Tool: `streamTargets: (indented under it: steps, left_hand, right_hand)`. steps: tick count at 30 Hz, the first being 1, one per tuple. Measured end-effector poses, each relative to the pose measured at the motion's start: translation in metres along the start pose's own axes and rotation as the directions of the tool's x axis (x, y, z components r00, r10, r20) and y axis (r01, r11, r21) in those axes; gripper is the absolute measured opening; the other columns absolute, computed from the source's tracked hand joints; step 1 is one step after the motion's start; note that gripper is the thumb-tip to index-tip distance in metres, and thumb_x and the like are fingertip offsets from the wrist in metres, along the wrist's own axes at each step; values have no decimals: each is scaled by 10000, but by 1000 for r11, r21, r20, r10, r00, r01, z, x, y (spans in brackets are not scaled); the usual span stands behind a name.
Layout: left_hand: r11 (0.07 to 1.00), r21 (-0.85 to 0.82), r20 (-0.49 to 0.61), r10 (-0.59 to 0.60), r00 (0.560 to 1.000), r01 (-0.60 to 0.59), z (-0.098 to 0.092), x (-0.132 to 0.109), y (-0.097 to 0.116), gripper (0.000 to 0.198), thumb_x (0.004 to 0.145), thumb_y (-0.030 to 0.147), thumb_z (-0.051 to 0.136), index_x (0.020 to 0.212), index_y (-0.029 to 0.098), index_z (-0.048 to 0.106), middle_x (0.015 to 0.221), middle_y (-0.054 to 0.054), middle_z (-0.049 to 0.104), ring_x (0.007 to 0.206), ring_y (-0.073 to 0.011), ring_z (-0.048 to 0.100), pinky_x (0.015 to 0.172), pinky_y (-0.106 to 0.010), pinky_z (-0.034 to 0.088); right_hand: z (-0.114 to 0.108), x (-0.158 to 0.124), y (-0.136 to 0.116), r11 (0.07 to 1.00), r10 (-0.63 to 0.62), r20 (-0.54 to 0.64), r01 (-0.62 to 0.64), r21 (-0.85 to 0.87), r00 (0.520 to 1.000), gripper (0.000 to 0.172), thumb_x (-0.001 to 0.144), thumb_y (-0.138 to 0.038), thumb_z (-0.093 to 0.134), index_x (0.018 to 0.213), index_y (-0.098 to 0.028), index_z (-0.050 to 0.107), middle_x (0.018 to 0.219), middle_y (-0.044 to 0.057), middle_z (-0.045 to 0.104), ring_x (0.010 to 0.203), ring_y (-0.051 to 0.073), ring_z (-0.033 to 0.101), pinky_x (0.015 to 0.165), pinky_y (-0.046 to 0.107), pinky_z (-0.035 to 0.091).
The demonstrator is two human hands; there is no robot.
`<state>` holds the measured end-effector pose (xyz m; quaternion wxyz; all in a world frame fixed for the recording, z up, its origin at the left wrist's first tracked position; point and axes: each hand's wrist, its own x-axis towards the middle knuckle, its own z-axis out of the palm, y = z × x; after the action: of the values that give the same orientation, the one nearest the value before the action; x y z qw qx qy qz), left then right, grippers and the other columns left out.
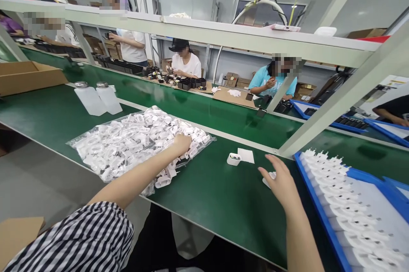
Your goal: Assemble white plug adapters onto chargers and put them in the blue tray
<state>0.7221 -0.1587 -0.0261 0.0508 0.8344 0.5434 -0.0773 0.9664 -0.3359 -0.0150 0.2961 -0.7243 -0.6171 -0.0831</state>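
My left hand [182, 144] reaches into a heap of small white plastic housings [128, 140] lying on a clear plastic bag [78, 140]. Its fingers are turned down among the pieces, so I cannot see whether they grip one. Over the green bench to the right, my right hand [281, 180] is open, thumb and fingers apart. Partly behind it lies a small white piece [269, 179]; whether the hand touches it I cannot tell. Between my hands stands a white housing [234, 159] with coloured parts showing inside, beside a flat white square [246, 156].
A blue tray [319, 216] at the right holds rows of white plug pieces [348, 208]. Two pump bottles [97, 98] stand behind the bag. A cardboard box [30, 77] sits far left. A slanted white post [332, 101] rises near the tray. Several people work across the bench.
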Motion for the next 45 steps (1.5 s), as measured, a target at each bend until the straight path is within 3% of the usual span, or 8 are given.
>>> streamTargets:
  steps: [7, 13, 18, 24, 28, 35, 40, 45]
  left_hand:
    - [987, 147, -160, 84, 984, -61, -26, -6, -3, 189, 703, 200, 443, 789, 96, 575, 823, -147, 580, 905, -249, 438, 747, -344, 305]
    - [925, 92, -318, 377, 870, -368, -59, -27, 74, 195, 673, 242, 441, 774, 153, 582, 751, -79, 586, 790, -211, 485, 650, -279, 372]
    - [834, -98, -364, 478, 799, -543, -41, -18, 118, 151, 611, 212, 494, 726, 160, 576, 757, -45, 562, 779, -177, 488, 669, -251, 382]
    - [686, -551, -249, 408, 878, -476, 8, 6, 104, 511, 531, 263, 581, 1009, 145, 444, 932, -30, 525, 667, -110, 512, 609, -201, 402]
    - [627, -663, -192, 385, 902, -409, 27, 9, 108, 495, 537, 284, 592, 997, 162, 458, 729, 15, 578, 588, -104, 520, 580, -196, 398]
    - [544, -766, -190, 315, 930, -341, 34, 11, 112, 383, 566, 255, 583, 931, 157, 519, 656, 25, 586, 597, -97, 529, 590, -179, 398]
    - [500, -798, -194, 316, 928, -337, 36, 11, 109, 419, 563, 223, 589, 965, 148, 503, 843, -5, 587, 612, -86, 528, 597, -175, 405]
    - [571, -738, -198, 328, 924, -361, 35, 6, 110, 340, 613, 253, 550, 943, 173, 524, 759, 11, 600, 616, -97, 536, 604, -181, 405]
  right_hand:
    - [16, 4, -19, 982, -33, 146, 5, 188, 989, 314, 706, -350, 394, 972, -202, 473, 1017, 64, 510, 930, 188, 469, 744, 329, 404]
    - [38, 29, -40, 928, -41, 178, -28, 370, 983, 404, 689, -279, 429, 1083, -207, 386, 1023, 55, 496, 786, 141, 520, 662, 278, 432]
    - [51, 40, -35, 942, 51, 179, -107, 319, 982, 258, 646, -209, 462, 893, -179, 530, 891, 51, 567, 812, 172, 519, 697, 293, 409]
    - [64, 35, -15, 888, 149, 286, -255, 383, 946, 202, 642, -225, 465, 819, -222, 563, 936, 8, 584, 852, 159, 525, 754, 285, 390]
    - [73, 35, -8, 872, 148, 317, -275, 405, 937, 208, 631, -222, 475, 815, -235, 572, 958, -16, 577, 877, 148, 514, 775, 271, 382]
    - [77, 36, -4, 875, 159, 342, -293, 386, 926, 223, 640, -254, 473, 833, -236, 584, 850, -10, 607, 773, 141, 544, 719, 260, 408]
    - [78, 35, -5, 881, 169, 340, -297, 369, 925, 238, 646, -258, 471, 857, -227, 577, 876, -6, 604, 784, 137, 545, 733, 261, 408]
    - [77, 33, -4, 901, 146, 372, -278, 333, 917, 280, 646, -249, 480, 916, -228, 550, 945, -3, 584, 825, 131, 537, 748, 251, 400]
